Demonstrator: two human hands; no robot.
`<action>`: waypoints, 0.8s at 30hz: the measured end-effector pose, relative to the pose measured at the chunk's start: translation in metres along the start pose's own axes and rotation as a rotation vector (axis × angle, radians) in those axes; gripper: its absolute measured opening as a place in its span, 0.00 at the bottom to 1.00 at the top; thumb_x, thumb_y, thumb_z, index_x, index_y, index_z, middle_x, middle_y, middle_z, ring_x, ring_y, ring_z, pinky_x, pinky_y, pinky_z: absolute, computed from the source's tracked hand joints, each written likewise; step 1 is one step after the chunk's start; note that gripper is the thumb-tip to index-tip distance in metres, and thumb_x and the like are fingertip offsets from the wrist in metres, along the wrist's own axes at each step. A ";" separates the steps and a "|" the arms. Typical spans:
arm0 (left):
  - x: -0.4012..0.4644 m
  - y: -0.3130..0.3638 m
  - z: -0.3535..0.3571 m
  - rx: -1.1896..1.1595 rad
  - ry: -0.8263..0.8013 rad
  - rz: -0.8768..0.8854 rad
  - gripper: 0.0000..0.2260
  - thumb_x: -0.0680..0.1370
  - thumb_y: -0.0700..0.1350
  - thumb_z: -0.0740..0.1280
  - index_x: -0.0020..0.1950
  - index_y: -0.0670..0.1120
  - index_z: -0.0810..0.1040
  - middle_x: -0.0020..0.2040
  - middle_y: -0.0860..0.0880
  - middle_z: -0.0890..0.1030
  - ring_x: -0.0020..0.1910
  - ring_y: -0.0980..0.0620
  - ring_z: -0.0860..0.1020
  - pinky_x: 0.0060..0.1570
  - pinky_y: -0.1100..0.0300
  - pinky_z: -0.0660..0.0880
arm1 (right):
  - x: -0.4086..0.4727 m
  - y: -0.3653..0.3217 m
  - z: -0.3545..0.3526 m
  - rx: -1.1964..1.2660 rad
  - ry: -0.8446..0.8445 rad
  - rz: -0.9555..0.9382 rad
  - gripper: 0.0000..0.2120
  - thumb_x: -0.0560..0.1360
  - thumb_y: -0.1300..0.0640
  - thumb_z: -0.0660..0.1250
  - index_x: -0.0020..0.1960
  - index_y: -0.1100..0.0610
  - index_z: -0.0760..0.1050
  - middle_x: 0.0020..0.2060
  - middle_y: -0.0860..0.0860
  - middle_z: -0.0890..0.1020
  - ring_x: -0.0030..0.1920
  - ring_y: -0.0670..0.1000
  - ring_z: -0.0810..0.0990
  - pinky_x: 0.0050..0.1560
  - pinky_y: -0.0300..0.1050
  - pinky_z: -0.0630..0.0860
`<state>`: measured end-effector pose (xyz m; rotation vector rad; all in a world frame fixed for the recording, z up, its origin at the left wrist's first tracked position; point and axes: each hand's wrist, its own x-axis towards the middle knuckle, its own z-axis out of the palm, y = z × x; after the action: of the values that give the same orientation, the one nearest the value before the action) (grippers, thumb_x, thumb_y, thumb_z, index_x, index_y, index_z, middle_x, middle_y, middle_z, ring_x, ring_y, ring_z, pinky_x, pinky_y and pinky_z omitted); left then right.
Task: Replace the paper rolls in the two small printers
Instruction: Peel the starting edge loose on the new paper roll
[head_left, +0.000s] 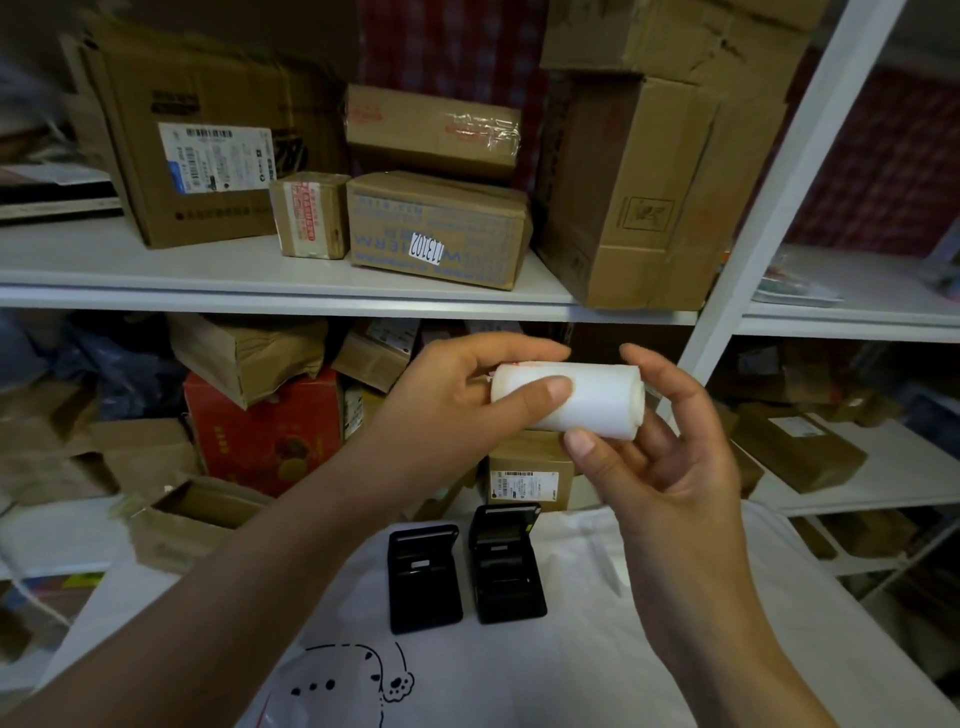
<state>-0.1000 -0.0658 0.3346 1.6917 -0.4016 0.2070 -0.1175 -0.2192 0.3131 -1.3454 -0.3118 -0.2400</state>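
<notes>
At frame centre, the left hand (457, 400) and right hand (670, 457) both pinch the wrapped paper roll (569, 397); peel the wrap before lowering toward the open printers (465, 566) on the counter (649, 649).

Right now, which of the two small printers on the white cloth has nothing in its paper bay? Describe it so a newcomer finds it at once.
Start at the white cloth with the cartoon animal print, below the person's hands. Two black printers lie open side by side near its far edge. The right printer is the one: its bay looks dark throughout, while the left printer shows a small white patch inside.
</notes>
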 end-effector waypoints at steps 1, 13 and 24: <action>0.000 0.000 -0.001 -0.027 -0.011 -0.006 0.12 0.73 0.43 0.69 0.56 0.50 0.80 0.53 0.52 0.83 0.51 0.57 0.82 0.49 0.64 0.79 | 0.001 0.001 -0.001 0.027 0.007 0.020 0.29 0.65 0.62 0.72 0.62 0.43 0.72 0.54 0.51 0.83 0.54 0.49 0.82 0.47 0.36 0.79; 0.003 0.000 -0.004 0.072 -0.099 0.084 0.19 0.70 0.33 0.72 0.56 0.51 0.79 0.56 0.49 0.79 0.57 0.56 0.78 0.52 0.64 0.78 | 0.007 0.007 -0.002 0.061 -0.001 0.134 0.26 0.67 0.69 0.71 0.61 0.50 0.75 0.48 0.45 0.84 0.50 0.45 0.83 0.47 0.41 0.81; 0.003 -0.004 -0.006 0.229 -0.043 0.204 0.17 0.71 0.39 0.72 0.57 0.53 0.80 0.55 0.56 0.80 0.57 0.60 0.77 0.54 0.65 0.76 | 0.004 0.004 -0.003 0.031 -0.016 0.054 0.23 0.67 0.65 0.72 0.59 0.48 0.76 0.49 0.43 0.83 0.51 0.43 0.82 0.45 0.37 0.80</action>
<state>-0.0950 -0.0600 0.3333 1.8819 -0.6021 0.3783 -0.1117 -0.2212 0.3102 -1.3239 -0.2909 -0.1787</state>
